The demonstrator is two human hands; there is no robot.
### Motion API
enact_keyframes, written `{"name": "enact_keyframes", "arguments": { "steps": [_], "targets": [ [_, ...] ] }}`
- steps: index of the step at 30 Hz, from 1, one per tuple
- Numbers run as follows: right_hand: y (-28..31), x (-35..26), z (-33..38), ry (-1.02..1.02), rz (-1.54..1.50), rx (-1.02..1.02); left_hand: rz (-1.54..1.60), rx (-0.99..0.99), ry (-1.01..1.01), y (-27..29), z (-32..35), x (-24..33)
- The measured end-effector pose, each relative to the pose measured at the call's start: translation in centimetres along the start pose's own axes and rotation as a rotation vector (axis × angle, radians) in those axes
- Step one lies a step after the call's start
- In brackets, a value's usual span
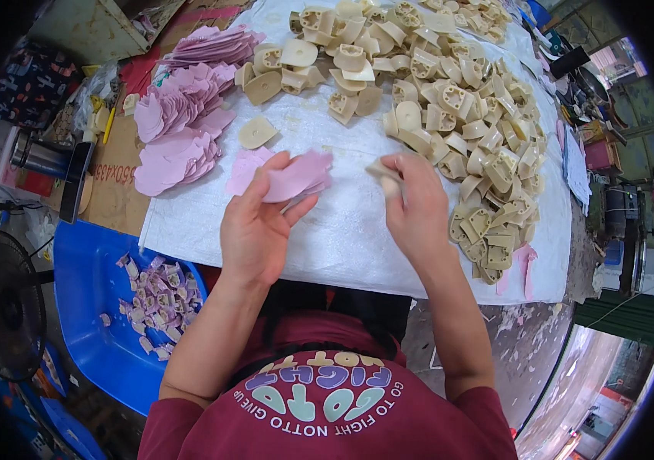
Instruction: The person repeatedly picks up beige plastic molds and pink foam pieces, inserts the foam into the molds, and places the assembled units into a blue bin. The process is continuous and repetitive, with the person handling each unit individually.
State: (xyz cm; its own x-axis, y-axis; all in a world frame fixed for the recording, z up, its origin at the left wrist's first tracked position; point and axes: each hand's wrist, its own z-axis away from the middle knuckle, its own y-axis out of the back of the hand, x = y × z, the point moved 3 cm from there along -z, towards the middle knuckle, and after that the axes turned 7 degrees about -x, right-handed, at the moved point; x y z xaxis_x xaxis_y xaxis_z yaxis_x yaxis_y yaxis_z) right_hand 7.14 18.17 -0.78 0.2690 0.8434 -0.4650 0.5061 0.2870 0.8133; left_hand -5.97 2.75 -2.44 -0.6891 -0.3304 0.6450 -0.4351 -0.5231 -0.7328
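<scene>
My left hand (256, 222) grips a few thin pink cut pieces (301, 177) of sheet material between thumb and fingers, over the white cloth (327, 253). Another pink piece (243, 170) lies just behind that hand. To the right, my right hand (423, 205) is closed on a small beige plastic shoe heel (382, 170), mostly hidden by the fingers. A single beige heel (257, 133) lies apart beyond my left hand. Stacks of pink cut pieces (177, 162) stand at the left, and a large heap of beige heels (457, 100) spreads across the back and right.
Below the table's left edge, a blue basin (85, 307) holds several pink-covered heels (160, 303). A black fan (5, 307) stands farther left. Brown cardboard (116, 172) lies under the stacks, with a yellow pen-like stick (111, 123) nearby. Pink scraps (524, 268) lie at the right front.
</scene>
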Motion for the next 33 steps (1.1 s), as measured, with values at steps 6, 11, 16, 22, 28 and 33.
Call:
{"name": "enact_keyframes", "arguments": {
  "steps": [6,11,16,22,28,33],
  "targets": [
    [1.7,-8.7,3.6,0.143,-0.243,-0.126,0.002,-0.087,0.168,-3.2,0.4,-3.4],
    [0.1,-8.1,5.0,-0.173,-0.884,-0.095,0.060,-0.105,0.200,-3.4,1.3,-3.1],
    [-0.4,-8.0,5.4,-0.142,-0.849,-0.129,0.070,-0.052,0.192,-2.6,2.1,-2.1],
    [1.6,-7.5,4.2,-0.152,-0.765,0.109,0.068,-0.035,0.070,-1.9,2.6,-1.7],
    [2.7,-7.4,3.6,0.168,-0.427,0.152,0.076,-0.159,0.091,-3.5,4.4,-0.9],
    [3.4,-8.0,3.3,0.196,-0.406,0.151,-0.024,-0.191,0.077,-3.7,4.6,-0.5]
  ]
}}
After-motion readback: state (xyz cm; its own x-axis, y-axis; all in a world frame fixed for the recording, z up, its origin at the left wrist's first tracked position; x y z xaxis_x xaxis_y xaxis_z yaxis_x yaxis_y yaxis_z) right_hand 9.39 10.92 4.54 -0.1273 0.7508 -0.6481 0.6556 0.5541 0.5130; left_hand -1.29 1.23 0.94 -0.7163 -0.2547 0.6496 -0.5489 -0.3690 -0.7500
